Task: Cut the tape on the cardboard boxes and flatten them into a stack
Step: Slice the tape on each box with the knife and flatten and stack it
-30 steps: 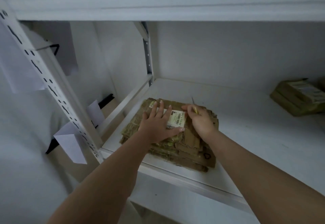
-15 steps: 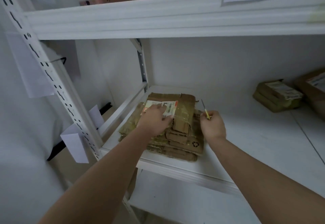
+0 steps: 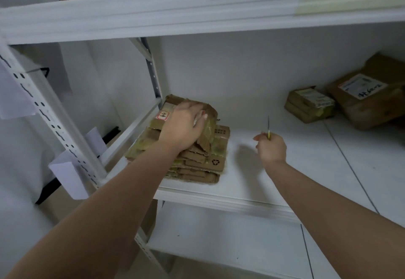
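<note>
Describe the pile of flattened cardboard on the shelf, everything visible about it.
The stack of flattened boxes is brown, worn corrugated cardboard with greenish tape strips, a recycling symbol on one front piece and a red-bordered label on top. It lies at the left end of the white shelf, its layers uneven. The left hand rests on its top piece; the right hand stays clear.

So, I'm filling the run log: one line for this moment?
left hand: on brown flattened cardboard stack | right hand: holds thin yellow-handled blade, clear of stack
</note>
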Demonstrator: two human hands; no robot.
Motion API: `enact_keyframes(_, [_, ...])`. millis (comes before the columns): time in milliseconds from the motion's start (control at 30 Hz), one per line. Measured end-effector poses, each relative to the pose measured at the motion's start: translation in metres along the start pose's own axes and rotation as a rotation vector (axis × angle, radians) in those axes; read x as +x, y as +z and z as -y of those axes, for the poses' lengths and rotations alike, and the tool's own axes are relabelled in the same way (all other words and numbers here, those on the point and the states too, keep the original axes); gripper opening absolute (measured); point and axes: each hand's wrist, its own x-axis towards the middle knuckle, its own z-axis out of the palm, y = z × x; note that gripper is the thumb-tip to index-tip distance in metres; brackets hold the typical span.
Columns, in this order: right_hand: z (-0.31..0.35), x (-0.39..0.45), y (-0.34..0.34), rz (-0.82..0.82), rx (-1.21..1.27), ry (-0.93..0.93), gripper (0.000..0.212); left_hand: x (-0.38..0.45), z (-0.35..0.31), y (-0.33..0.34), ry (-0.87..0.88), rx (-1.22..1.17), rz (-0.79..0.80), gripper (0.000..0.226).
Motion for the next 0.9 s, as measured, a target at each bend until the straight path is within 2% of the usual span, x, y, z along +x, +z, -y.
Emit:
enact_keyframes(133, [-0.005, 0.018, -0.037, -0.039, -0.062, -0.028, 0.023, 0.012, -0.050, 0.027, 0.117, -0.009, 0.053, 0.042])
enact_keyframes(333, [-0.041, 0.062, -0.117, -0.088, -0.157, -0.051, 0.026, 0.033, -0.123, 0.090, 0.151, -0.037, 0.186, 0.058])
enact_keyframes(467, [-0.073, 0.101, -0.184, -0.116, -0.176, -0.037, 0.027, 0.052, -0.178, 0.142, 0.126, -0.043, 0.253, 0.052])
enact_keyframes(567, [-0.090, 0.134, -0.235, -0.126, -0.180, -0.025, 0.033, 0.067, -0.226, 0.178, 0.175, -0.002, 0.293, 0.047])
enact_keyframes(633, [-0.092, 0.157, -0.263, -0.118, -0.187, -0.050, 0.030, 0.078, -0.257, 0.196, 0.231, 0.044, 0.296, 0.050])
enact_keyframes(767, [-0.069, 0.199, -0.294, -0.118, -0.296, -0.206, 0.037, 0.095, -0.297, 0.211, 0.281, 0.128, 0.278, 0.055])
enact_keyframes(833, [-0.059, 0.216, -0.299, -0.148, -0.405, -0.337, 0.038, 0.100, -0.304, 0.212, 0.245, 0.152, 0.262, 0.055])
enact_keyframes(900, [-0.056, 0.230, -0.299, -0.137, -0.482, -0.379, 0.038, 0.103, -0.306, 0.209, 0.199, 0.150, 0.254, 0.054])
